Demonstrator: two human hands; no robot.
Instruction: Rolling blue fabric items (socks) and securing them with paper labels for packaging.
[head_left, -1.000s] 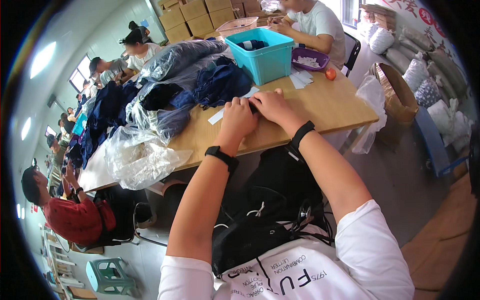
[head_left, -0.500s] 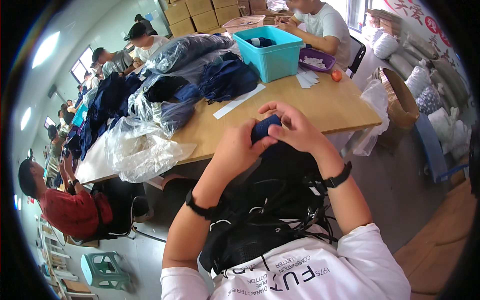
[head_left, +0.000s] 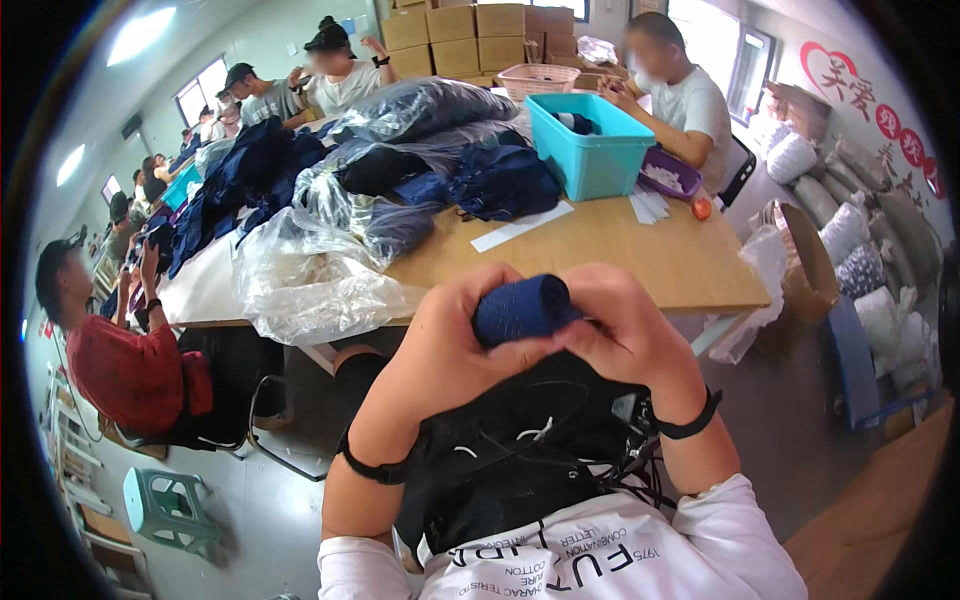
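A tight roll of navy fabric [head_left: 513,312] is held in front of my chest, just over the near table edge. My left hand [head_left: 440,335] wraps round it from the left, with the thumb along its lower side. From the right, my right hand [head_left: 632,335] is closed at the roll's end, its thumb and fingers pinching there; its fingertips are partly hidden. On the table beyond lie a heap of navy fabric pieces [head_left: 500,182], a long white strip [head_left: 522,225] and a clear plastic bag [head_left: 310,285].
A turquoise bin [head_left: 598,165] holds dark rolls, beside a purple basket [head_left: 690,178] of white pieces. Paper slips [head_left: 648,207] and a red round thing [head_left: 702,209] lie nearby. Co-workers sit across and at left. An open carton [head_left: 800,260] stands right of the table [head_left: 600,255].
My hands have come closer and lower with the roll, which now shows its spiral end to the right. My view has tilted up. A co-worker across the table has raised their hands.
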